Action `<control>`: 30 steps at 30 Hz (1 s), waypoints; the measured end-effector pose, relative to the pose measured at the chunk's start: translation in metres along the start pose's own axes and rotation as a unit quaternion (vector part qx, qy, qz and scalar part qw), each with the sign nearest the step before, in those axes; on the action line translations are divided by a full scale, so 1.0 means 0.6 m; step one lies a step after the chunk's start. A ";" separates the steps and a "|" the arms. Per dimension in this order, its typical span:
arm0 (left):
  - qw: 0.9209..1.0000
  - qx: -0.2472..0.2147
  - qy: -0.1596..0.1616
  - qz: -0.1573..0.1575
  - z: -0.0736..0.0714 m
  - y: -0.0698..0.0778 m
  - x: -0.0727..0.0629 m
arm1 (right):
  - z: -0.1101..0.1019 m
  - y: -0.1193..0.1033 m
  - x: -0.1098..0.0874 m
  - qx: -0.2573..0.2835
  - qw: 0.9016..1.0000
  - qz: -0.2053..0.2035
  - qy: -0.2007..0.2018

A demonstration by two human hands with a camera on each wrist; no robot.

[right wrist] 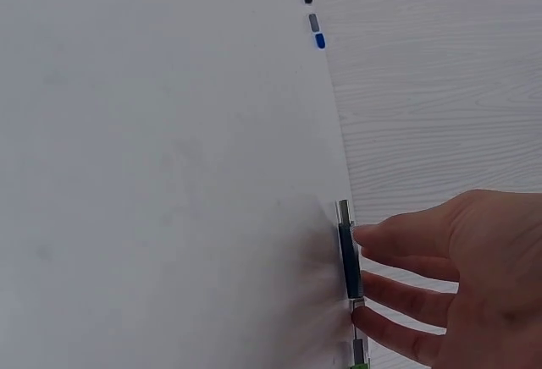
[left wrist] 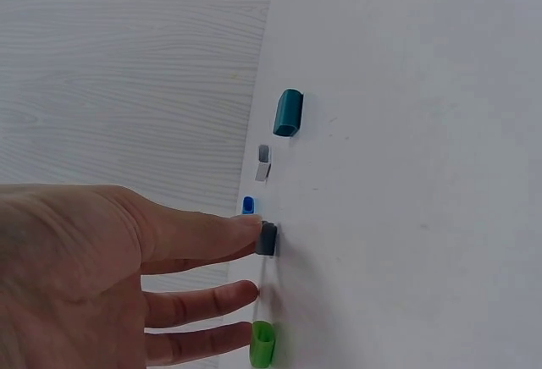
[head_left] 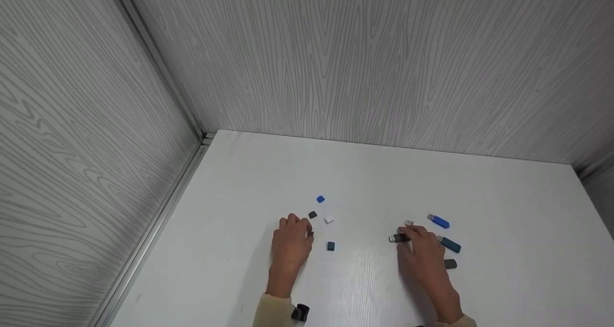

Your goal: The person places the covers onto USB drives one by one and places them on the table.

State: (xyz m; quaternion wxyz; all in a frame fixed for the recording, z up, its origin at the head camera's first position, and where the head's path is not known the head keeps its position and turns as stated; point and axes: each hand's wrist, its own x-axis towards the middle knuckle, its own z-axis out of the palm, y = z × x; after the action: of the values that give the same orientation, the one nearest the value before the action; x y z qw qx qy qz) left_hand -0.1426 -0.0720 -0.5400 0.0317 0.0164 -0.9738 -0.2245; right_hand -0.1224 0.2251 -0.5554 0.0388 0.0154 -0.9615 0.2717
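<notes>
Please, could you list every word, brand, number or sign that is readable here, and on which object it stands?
None: no text can be read in any view.
The dark USB stick, the blue USB stick and the teal cap show no legible marking; any small print would be too tiny to read.

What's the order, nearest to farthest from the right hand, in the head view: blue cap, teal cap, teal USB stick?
1. Teal USB stick, just right of the right hand.
2. Teal cap, off to its left.
3. Blue cap, also left, farther forward.
</notes>
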 end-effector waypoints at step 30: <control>0.991 0.117 -0.002 0.066 -0.001 0.006 0.002 | -0.007 -0.009 0.010 -0.020 0.999 -0.034 -0.015</control>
State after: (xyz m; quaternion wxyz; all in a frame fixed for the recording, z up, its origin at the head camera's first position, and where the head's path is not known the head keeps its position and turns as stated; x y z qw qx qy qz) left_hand -0.1440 -0.0692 -0.5377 0.0427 -0.0445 -0.9924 -0.1064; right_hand -0.1275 0.2225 -0.5485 0.0338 0.0515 -0.9661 0.2509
